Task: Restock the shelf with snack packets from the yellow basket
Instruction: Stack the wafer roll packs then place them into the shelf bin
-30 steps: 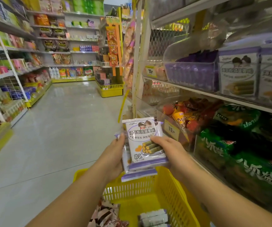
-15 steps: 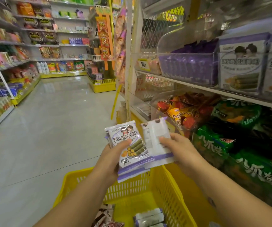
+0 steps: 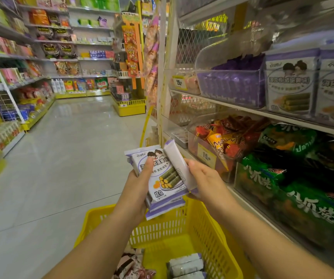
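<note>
White-purple snack packets [image 3: 162, 178] above yellow basket [image 3: 182, 224]

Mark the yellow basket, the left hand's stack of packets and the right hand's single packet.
yellow basket [image 3: 162, 230], head view, far mesh wall.
stack of packets [image 3: 162, 184], head view, top packet's printed front.
single packet [image 3: 177, 160], head view, white back.

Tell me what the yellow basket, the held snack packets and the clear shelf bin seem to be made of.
Yellow basket: moulded hard plastic, semi-gloss, going by the slotted walls.
Snack packets: thin printed film, probably plastic, with a soft sheen and flat sealed ends.
Clear shelf bin: transparent rigid plastic, perhaps acrylic; its purple contents show through.
</note>
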Available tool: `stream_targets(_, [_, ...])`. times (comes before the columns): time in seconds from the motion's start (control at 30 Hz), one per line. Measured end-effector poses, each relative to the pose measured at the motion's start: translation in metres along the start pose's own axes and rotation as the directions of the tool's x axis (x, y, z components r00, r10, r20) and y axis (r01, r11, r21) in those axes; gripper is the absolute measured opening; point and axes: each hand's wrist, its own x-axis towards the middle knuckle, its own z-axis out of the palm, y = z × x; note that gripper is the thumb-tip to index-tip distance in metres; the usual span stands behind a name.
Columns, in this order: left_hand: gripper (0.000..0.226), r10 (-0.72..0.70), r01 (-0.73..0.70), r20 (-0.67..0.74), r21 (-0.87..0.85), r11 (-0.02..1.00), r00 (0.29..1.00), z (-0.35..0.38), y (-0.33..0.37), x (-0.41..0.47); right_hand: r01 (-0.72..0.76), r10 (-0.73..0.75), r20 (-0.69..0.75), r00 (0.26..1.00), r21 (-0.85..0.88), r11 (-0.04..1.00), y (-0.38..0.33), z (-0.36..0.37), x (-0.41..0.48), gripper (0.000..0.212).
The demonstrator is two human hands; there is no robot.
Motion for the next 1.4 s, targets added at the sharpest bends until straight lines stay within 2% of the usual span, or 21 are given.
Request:
stream_targets(0.07, [0.066,0.004,-0.004,0.022,0.010,1.000,1.000,-0.001,0.000,-0.002,-0.148,0.146,0.022,0.989,0.156,0.977,0.001,-0.004,0.001,0.031])
stream_targets(0.17, [0.068,0.004,-0.004,0.023,-0.001,1.000,1.000,0.001,-0.002,-0.004,-0.164,0.170,-0.011,0.985,0.204,0.965,0.001,-0.005,0.002,0.019])
stream_targets(0.3, [0.064,-0.048,0.050,0.036,-0.050,0.998,0.998,-0.001,0.000,-0.002,0.038,-0.044,-0.119,0.992,-0.055,0.998,-0.006,-0.011,0.006,0.014])
stream_targets(0.4, [0.064,-0.087,0.090,0.044,-0.067,0.994,0.995,-0.007,0.007,0.001,0.133,-0.180,-0.147,0.973,-0.282,0.950,-0.012,-0.020,0.009,0.012])
stream_targets(0.53, [0.056,-0.143,0.133,0.151,0.076,0.988,0.978,-0.020,0.013,0.000,0.189,-0.222,-0.076,0.972,-0.310,0.932,-0.021,-0.035,0.007,0.023])
stream_targets(0.6, [0.058,-0.219,0.195,0.193,0.139,0.971,0.956,-0.024,0.012,-0.001,0.137,-0.158,-0.039,0.987,-0.319,0.938,-0.020,-0.041,0.007,0.033])
stream_targets(0.67, [0.057,-0.258,0.223,0.223,0.170,0.960,0.940,-0.024,0.009,-0.002,0.039,-0.060,-0.053,0.997,-0.330,0.943,-0.015,-0.041,0.006,0.051])
stream_targets(0.73, [0.056,-0.259,0.216,0.250,0.184,0.959,0.933,-0.021,0.005,-0.003,-0.085,0.064,-0.133,0.989,-0.152,0.985,-0.008,-0.039,0.005,0.069])
stream_targets(0.8, [0.057,-0.235,0.189,0.264,0.188,0.964,0.935,-0.017,-0.001,-0.005,-0.234,0.236,-0.182,0.955,0.033,0.972,0.000,-0.037,0.005,0.080])
stream_targets(0.87, [0.057,-0.206,0.158,0.255,0.197,0.968,0.945,-0.012,-0.006,-0.005,-0.408,0.434,-0.138,0.890,0.177,0.895,0.008,-0.037,0.005,0.072])
stream_targets(0.9, [0.057,-0.190,0.142,0.247,0.199,0.970,0.950,-0.010,-0.008,-0.005,-0.483,0.503,-0.092,0.859,0.181,0.857,0.010,-0.037,0.004,0.060])
stream_targets(0.97, [0.056,-0.149,0.105,0.238,0.187,0.977,0.960,-0.007,-0.009,-0.005,-0.549,0.552,-0.034,0.833,0.069,0.833,0.010,-0.036,0.002,0.041])
stream_targets(1.07, [0.051,-0.067,0.039,0.179,0.155,0.987,0.982,-0.006,-0.003,-0.004,-0.427,0.426,-0.061,0.903,0.004,0.904,0.005,-0.041,0.003,0.032])
stream_targets(1.17, [0.042,0.029,-0.040,0.076,0.136,0.990,0.997,-0.003,0.001,-0.002,-0.307,0.318,-0.087,0.944,0.122,0.944,-0.013,-0.044,-0.009,0.015])
stream_targets(1.27, [0.037,0.125,-0.124,-0.015,0.079,0.989,0.992,0.010,0.007,-0.002,-0.235,0.263,-0.140,0.955,0.189,0.954,-0.044,-0.049,-0.027,0.017])
stream_targets(1.33, [0.035,0.185,-0.184,-0.046,0.033,0.982,0.982,0.023,0.015,-0.003,-0.142,0.168,-0.198,0.966,0.141,0.980,-0.076,-0.059,-0.040,0.020])
stream_targets(1.4, [0.034,0.224,-0.225,-0.054,-0.009,0.974,0.973,0.040,0.024,-0.006,-0.001,-0.001,-0.277,0.961,-0.007,1.000,-0.114,-0.073,-0.053,0.015])
